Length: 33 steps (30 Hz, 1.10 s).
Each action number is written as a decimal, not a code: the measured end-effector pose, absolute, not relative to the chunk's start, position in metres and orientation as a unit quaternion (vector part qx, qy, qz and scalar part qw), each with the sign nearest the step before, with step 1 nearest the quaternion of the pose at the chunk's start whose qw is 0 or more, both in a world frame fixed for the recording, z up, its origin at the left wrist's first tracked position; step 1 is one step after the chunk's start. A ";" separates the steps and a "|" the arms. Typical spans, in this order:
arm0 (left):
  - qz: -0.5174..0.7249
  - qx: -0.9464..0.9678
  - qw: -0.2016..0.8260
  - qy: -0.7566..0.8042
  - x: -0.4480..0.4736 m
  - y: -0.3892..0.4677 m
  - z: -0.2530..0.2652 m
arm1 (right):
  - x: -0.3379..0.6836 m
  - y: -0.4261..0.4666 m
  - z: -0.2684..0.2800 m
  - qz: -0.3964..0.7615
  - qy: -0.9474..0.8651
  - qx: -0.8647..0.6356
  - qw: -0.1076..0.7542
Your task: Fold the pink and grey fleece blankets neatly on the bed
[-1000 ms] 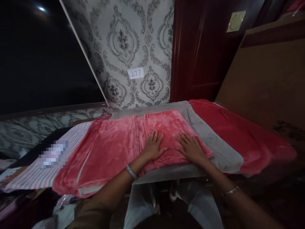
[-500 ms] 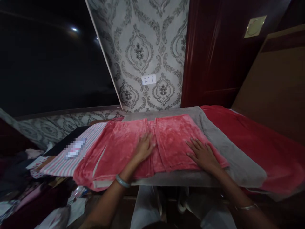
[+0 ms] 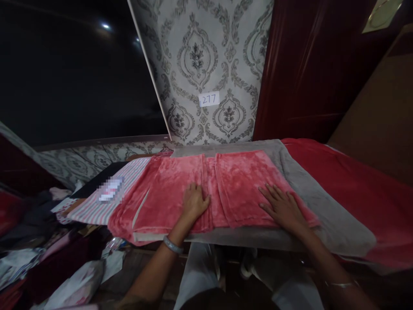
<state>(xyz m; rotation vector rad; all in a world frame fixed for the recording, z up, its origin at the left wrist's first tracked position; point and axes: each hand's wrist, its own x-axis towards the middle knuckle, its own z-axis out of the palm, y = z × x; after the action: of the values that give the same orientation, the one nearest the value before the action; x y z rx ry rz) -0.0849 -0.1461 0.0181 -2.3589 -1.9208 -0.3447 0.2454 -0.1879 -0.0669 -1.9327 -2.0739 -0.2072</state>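
Under a person's left hand (image 3: 194, 202) and right hand (image 3: 282, 209) lies a pink-red plush cloth (image 3: 240, 185), folded inward from two sides; the right hand is spread flat, the left's grip cannot be told; grey fabric (image 3: 309, 185) extends right of the hands, red fabric (image 3: 355, 193) farther right; striped cloth (image 3: 90, 213) lies to their left; a card (image 3: 209, 99) ahead reads "277".

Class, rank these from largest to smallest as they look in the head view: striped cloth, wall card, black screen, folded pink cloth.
1. Black screen
2. Folded pink cloth
3. Striped cloth, partly hidden by a blurred-out item
4. Wall card
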 end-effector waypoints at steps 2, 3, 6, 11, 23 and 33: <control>-0.101 -0.776 0.040 -0.621 -0.083 -0.144 0.021 | 0.245 -0.188 -0.067 -0.076 -0.721 -0.673 0.148; -0.100 -0.777 0.038 -0.621 -0.082 -0.143 0.021 | 0.245 -0.188 -0.067 -0.078 -0.720 -0.674 0.148; -0.116 -0.771 0.035 -0.625 -0.077 -0.139 0.017 | 0.244 -0.189 -0.067 -0.080 -0.721 -0.672 0.152; -0.109 -0.799 0.021 -0.591 -0.076 -0.142 0.012 | 0.245 -0.189 -0.068 -0.084 -0.720 -0.671 0.154; -0.042 -0.817 -0.063 -0.572 -0.092 -0.164 0.002 | 0.246 -0.191 -0.063 -0.071 -0.727 -0.668 0.143; -0.196 -0.828 -0.285 -0.440 -0.145 -0.182 0.025 | 0.234 -0.192 -0.053 -0.056 -0.728 -0.641 0.238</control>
<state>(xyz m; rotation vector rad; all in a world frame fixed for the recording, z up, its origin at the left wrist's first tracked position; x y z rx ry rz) -0.1452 -0.1820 0.0254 -3.2148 -1.7096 -0.7621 0.2341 -0.1922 -0.0534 -1.7551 -1.9942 -0.1525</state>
